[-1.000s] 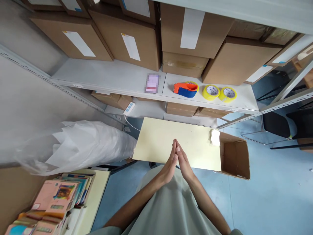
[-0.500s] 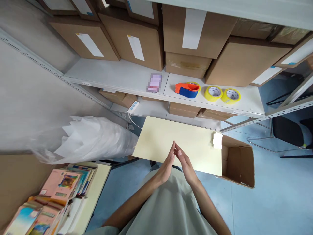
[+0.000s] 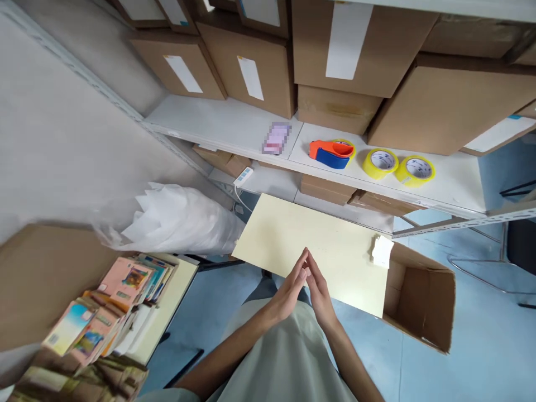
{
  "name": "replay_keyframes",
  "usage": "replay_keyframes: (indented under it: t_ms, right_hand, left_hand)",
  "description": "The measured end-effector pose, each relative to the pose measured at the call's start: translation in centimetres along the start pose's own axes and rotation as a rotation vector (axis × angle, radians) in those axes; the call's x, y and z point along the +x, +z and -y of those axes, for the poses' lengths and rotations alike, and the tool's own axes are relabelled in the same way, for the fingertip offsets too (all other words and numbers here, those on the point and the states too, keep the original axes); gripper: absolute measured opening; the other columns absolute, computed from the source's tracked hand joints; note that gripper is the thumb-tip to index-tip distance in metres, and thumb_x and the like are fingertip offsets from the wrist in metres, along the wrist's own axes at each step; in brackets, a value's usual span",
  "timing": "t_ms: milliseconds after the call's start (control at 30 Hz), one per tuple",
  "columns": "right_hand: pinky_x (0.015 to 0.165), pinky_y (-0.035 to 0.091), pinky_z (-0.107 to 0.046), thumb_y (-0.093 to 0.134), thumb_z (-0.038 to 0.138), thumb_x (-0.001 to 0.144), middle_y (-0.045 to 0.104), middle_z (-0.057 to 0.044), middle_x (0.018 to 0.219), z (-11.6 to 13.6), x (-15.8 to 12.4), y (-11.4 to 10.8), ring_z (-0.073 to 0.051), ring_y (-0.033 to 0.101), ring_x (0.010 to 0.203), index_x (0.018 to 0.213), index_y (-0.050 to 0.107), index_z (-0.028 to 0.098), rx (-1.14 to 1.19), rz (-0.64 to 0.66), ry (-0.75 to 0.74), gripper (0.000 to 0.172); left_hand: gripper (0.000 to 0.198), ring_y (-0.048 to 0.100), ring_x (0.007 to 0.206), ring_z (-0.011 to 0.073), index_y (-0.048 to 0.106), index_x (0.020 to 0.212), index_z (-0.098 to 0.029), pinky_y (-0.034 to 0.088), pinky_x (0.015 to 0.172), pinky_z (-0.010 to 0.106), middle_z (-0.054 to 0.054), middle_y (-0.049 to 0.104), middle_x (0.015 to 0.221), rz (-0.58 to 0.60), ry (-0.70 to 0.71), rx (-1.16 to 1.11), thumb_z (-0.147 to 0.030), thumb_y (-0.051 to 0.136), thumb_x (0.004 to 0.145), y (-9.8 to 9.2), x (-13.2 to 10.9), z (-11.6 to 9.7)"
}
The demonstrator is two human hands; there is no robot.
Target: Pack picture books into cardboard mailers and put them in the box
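Shelf boxes (image 3: 274, 72) sit farther right now, as the view turns left. Left hand (image 3: 285, 296) and right hand (image 3: 322, 296) meet at the tips over the cream tabletop (image 3: 285, 226), fingers (image 3: 317, 272) straight, holding nothing. Light touching should keep this shape steady. At right, an open cardboard box (image 3: 433, 296) shows its brown inside; at left, a plastic bag (image 3: 205, 223) holds white sheets (image 3: 157, 209).

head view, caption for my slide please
Bare left hand and bare right hand meet tip to tip by a pale yellow rectangular tabletop, facing brown cardboard boxes.
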State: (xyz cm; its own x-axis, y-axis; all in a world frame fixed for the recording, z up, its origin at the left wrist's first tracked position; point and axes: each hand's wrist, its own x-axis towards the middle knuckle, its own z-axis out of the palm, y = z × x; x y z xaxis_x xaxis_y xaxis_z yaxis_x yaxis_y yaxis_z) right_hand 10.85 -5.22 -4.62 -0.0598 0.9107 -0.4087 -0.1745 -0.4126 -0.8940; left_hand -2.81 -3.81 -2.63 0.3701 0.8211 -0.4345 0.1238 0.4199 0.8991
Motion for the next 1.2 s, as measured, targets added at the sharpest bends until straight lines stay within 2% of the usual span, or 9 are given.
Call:
replay_keyframes:
  t_ms: [100, 200, 333, 467, 567, 700, 933, 1067, 1200]
  right_hand:
    - [0.146, 0.029, -0.064, 0.066, 0.089, 0.099, 0.046, -0.006, 0.185, -0.5, 0.9, 0.2, -0.038, 0.038, 0.176, 0.178, 0.051, 0.033, -0.016, 0.128, 0.018, 0.098]
    - [0.144, 0.033, -0.064, 0.069, 0.088, 0.099, 0.051, -0.008, 0.182, -0.8, 2.2, 1.2, -0.039, 0.046, 0.172, 0.176, 0.054, 0.031, -0.06, 0.271, 0.036, 0.097]
    - [0.14, 0.04, -0.064, 0.072, 0.084, 0.099, 0.056, -0.011, 0.178, -1.0, 3.7, 4.4, -0.04, 0.058, 0.162, 0.172, 0.059, 0.03, -0.121, 0.474, 0.004, 0.092]
    - [0.137, 0.045, -0.064, 0.075, 0.079, 0.1, 0.057, -0.012, 0.178, -1.4, 4.3, 8.8, -0.038, 0.063, 0.158, 0.169, 0.061, 0.032, -0.195, 0.592, -0.011, 0.085]
    - [0.136, 0.047, -0.062, 0.076, 0.078, 0.1, 0.062, -0.014, 0.173, -2.0, 4.3, 12.9, -0.037, 0.064, 0.156, 0.166, 0.064, 0.031, -0.255, 0.649, -0.005, 0.082]
    - [0.135, 0.049, -0.059, 0.076, 0.077, 0.1, 0.071, -0.014, 0.163, -3.2, 4.0, 19.7, -0.036, 0.068, 0.152, 0.156, 0.072, 0.03, -0.364, 0.735, 0.003, 0.073]
    - [0.128, 0.056, -0.054, 0.077, 0.078, 0.099, 0.082, -0.012, 0.146, -7.7, 4.0, 32.6, -0.033, 0.076, 0.142, 0.137, 0.078, 0.029, -0.531, 0.842, 0.032, 0.063]
    - [0.122, 0.061, -0.05, 0.075, 0.088, 0.093, 0.084, -0.014, 0.14, -11.5, 5.0, 39.0, -0.032, 0.08, 0.134, 0.13, 0.079, 0.027, -0.613, 0.88, 0.005, 0.072]
    - [0.116, 0.064, -0.047, 0.076, 0.086, 0.091, 0.087, -0.015, 0.13, -14.7, 6.0, 44.1, -0.031, 0.083, 0.124, 0.124, 0.079, 0.024, -0.673, 0.903, 0.013, 0.07]
  left_hand:
    - [0.095, 0.015, 0.182, 0.032, 0.03, 0.186, -0.031, 0.019, 0.15, 0.052, 0.0, 0.018, 0.195, -0.147, -0.017, -0.033, -0.087, 0.037, 0.11, -0.2, -1.1, 0.5]
    - [0.09, 0.026, 0.18, 0.0347, 0.048, 0.179, -0.031, 0.023, 0.149, 0.054, 0.002, 0.034, 0.19, -0.291, 0.027, -0.076, -0.087, 0.042, 0.109, -1.5, -2.8, 1.0]
    - [0.079, 0.041, 0.174, 0.0355, 0.064, 0.168, -0.033, 0.03, 0.147, 0.057, 0.003, 0.055, 0.178, -0.498, 0.067, -0.134, -0.083, 0.052, 0.108, -4.6, -5.9, 1.2]
    - [0.082, 0.049, 0.169, 0.0368, 0.07, 0.161, -0.029, 0.036, 0.144, 0.057, 0.007, 0.062, 0.173, -0.7, 0.101, -0.166, -0.086, 0.06, 0.102, -9.0, -9.0, 3.2]
    - [0.086, 0.052, 0.167, 0.0386, 0.071, 0.158, -0.023, 0.041, 0.141, 0.054, 0.013, 0.062, 0.173, -0.831, 0.157, -0.175, -0.085, 0.067, 0.1, -13.2, -11.7, 6.3]
    - [0.081, 0.056, 0.163, 0.0388, 0.071, 0.156, -0.021, 0.046, 0.137, 0.055, 0.016, 0.065, 0.169, -1.051, 0.205, -0.212, -0.08, 0.071, 0.099, -19.2, -16.4, 11.3]
    - [0.07, 0.059, 0.16, 0.0377, 0.073, 0.151, -0.022, 0.048, 0.134, 0.06, 0.019, 0.066, 0.167, -1.433, 0.159, -0.214, -0.071, 0.071, 0.102, -29.7, -25.4, 22.2]
    - [0.061, 0.061, 0.158, 0.0362, 0.072, 0.15, -0.023, 0.049, 0.133, 0.059, 0.019, 0.069, 0.164, -1.554, 0.052, -0.14, -0.063, 0.071, 0.105, -35.6, -29.4, 28.2]
    - [0.052, 0.059, 0.16, 0.0362, 0.071, 0.148, -0.02, 0.042, 0.139, 0.059, 0.019, 0.068, 0.164, -1.607, -0.021, 0.042, -0.045, 0.075, 0.102, -40.6, -31.7, 32.0]
